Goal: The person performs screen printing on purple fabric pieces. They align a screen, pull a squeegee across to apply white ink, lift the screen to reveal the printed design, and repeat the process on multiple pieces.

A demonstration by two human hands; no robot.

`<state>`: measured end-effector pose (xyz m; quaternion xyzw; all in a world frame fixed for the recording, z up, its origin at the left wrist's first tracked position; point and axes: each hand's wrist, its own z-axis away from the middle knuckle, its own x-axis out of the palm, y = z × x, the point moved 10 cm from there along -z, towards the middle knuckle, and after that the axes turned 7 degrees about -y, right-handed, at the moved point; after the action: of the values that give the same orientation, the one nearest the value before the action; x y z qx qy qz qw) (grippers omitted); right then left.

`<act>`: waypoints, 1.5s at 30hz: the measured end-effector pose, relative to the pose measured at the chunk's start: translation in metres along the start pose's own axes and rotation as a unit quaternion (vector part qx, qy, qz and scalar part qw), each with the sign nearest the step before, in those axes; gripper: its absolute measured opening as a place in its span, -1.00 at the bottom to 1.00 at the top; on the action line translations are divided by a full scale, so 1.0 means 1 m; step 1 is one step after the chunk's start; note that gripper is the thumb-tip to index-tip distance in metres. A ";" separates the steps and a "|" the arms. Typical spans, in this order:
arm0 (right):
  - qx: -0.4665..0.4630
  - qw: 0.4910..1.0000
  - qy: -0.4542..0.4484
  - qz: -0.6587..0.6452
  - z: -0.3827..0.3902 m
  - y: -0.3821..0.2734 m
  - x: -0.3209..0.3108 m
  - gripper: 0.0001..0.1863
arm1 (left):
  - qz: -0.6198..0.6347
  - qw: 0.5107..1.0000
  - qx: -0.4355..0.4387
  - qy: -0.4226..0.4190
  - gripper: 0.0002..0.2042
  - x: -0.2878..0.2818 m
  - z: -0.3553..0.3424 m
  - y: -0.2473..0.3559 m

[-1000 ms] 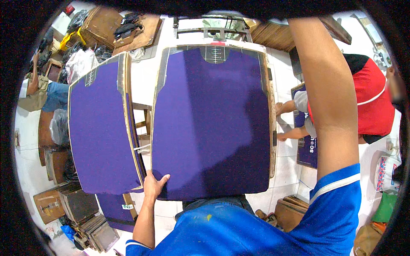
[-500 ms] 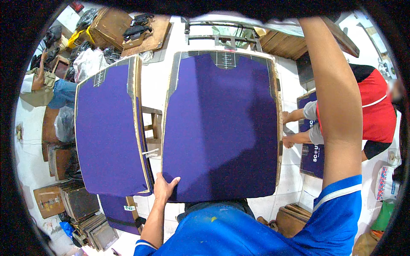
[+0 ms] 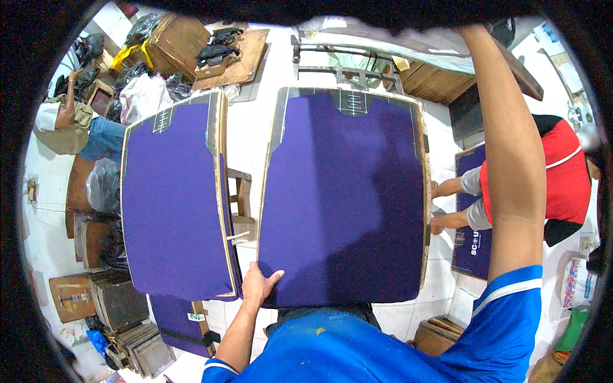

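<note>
A board covered with dark purple fabric, cut like a shirt panel with a neckline notch at its far end, lies in front of me. My left hand holds its near left corner, thumb on top of the fabric and fingers at the side edge, partly hidden. My right arm is raised and stretches far ahead over the right side; its hand is lost behind the dark upper rim. A second purple-covered board lies to the left, on a stack of boards. White marks like a ruler show at both necklines.
At the right a co-worker in a red shirt reaches toward the board's right edge, beside purple panels with white print. Another person is at the far left near plastic bags. Stacked boards stand lower left; a metal frame stands ahead.
The whole scene has shifted slightly right and down in view. My left hand stays at the board's corner, and the right arm stays raised.
</note>
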<state>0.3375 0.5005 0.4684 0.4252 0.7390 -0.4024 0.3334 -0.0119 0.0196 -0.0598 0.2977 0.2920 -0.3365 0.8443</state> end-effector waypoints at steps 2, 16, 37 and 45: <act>0.008 1.000 0.003 0.002 -0.002 0.004 0.000 -0.16 | -0.059 0.998 0.003 -0.005 -0.08 0.001 -0.007 -0.004; -0.131 0.984 0.120 0.028 0.177 0.007 0.064 -0.35 | 0.376 0.818 0.429 0.074 -0.40 -0.163 0.020 0.286; -0.099 0.939 -0.329 -0.027 0.333 0.076 0.322 -0.71 | -0.012 0.975 0.162 0.152 0.22 -0.022 -0.115 0.225; -0.127 0.952 -0.279 -0.026 0.294 0.091 0.354 -0.74 | -0.021 0.981 0.150 0.123 0.36 -0.017 -0.122 0.225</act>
<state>0.3156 0.3985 0.0113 0.2307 0.6724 -0.4165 0.5667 0.1087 0.2458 -0.0585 0.4536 0.3466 -0.3550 0.7404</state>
